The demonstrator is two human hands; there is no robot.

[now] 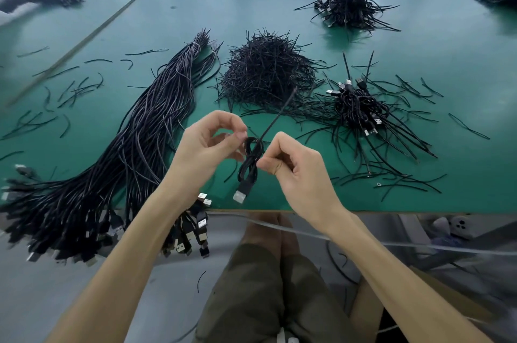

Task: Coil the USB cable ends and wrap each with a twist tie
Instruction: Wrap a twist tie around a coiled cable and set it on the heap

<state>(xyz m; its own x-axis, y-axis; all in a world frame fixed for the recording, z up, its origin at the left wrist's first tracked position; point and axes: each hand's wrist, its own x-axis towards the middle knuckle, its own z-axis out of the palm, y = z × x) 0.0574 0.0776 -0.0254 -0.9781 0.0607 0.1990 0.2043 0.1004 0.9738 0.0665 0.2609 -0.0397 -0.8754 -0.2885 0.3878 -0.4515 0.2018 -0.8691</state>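
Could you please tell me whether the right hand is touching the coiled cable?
Touching. The head view shows the right hand pinching the coiled cable at its middle, with the thumb and forefinger pressed against the black strands.

Seen from above, two bare hands work over a green table. The left hand pinches the top loop of a small coiled black USB cable. The right hand pinches the coil's middle. Its silver plug hangs toward 6 o'clock. A black twist tie juts from the coil toward 1 o'clock. At 9 o'clock of the hands lies a thick bundle of uncoiled cables. At 12 o'clock sits a heap of loose ties, and at 2 o'clock a pile of tied coils.
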